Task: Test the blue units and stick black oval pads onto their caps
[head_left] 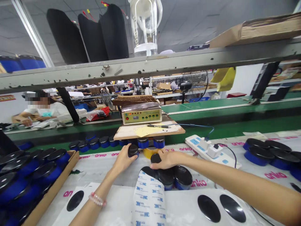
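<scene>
Tray (pixel 54 188) of black-topped cylinders (pixel 47 171), left fingers (pixel 126 151) closed round another, right fingers (pixel 162 156) likewise

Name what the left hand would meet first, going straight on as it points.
Past the jar it grips, the left hand would probably meet a blue jar by the wooden board's near edge; depth is unclear.

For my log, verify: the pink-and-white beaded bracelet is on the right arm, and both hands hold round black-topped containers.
Wrong side: the head view shows the bracelet on the left arm. Left hand and right hand do hold containers.
</scene>
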Tool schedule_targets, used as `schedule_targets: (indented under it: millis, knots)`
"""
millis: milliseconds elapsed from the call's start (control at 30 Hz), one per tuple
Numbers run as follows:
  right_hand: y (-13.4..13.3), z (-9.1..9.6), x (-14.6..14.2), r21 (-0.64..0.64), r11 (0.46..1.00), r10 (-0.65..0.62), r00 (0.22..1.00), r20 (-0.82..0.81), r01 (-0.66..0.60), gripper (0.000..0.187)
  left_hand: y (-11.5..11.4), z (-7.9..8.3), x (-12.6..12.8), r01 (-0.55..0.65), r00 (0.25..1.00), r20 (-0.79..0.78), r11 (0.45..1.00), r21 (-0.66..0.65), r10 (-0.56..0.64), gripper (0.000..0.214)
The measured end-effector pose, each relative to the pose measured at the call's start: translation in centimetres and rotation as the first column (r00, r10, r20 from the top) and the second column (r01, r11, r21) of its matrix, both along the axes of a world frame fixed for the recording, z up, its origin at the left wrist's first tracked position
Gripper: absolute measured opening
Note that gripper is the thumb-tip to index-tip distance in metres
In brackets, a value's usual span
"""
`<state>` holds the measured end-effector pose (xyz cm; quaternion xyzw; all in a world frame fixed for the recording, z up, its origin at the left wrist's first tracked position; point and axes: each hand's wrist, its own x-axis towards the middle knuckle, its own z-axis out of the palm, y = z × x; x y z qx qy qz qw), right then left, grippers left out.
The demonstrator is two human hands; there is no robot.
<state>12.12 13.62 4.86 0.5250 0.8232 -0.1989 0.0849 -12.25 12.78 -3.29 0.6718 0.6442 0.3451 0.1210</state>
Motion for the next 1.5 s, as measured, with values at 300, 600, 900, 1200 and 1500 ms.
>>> schedule_targets:
  millis: [300, 600, 900, 1200, 1500]
  knots:
    - [0.7, 0.7, 1.7, -0.187, 0.982, -0.036, 0.999, -0.002, 0.035, 0.104, -0.7, -0.7, 0.1, 0.023, 0.999, 0.029, 0.999, 0.043, -0.025, 0.058]
    - [1.2, 0.1, 5.9, 0.124, 0.991, 0.047, 0.998, -0.033, -0.043, 0.077, -0.5, -1.2, 0.1, 0.031, 0.999, 0.043, 0.999, 0.041, -0.032, 0.057]
    - [3.2, -3.7, 8.8, 0.556, 0.830, 0.053, 0.999, 0.012, -0.051, 0.067, -0.4, -1.7, -0.2, 0.033, 0.998, 0.049, 0.999, 0.040, -0.035, 0.058]
    - [6.4, -5.6, 8.0, 0.596, 0.803, -0.009, 1.000, -0.002, 0.008, 0.054, -0.3, -2.1, -0.3, 0.040, 0.999, 0.027, 0.998, 0.050, -0.041, 0.059]
    - [11.6, -6.0, 6.1, 0.532, 0.844, 0.078, 0.997, 0.003, -0.068, 0.049, -0.4, -1.8, -0.2, 0.049, 0.999, -0.001, 0.997, 0.061, -0.049, 0.058]
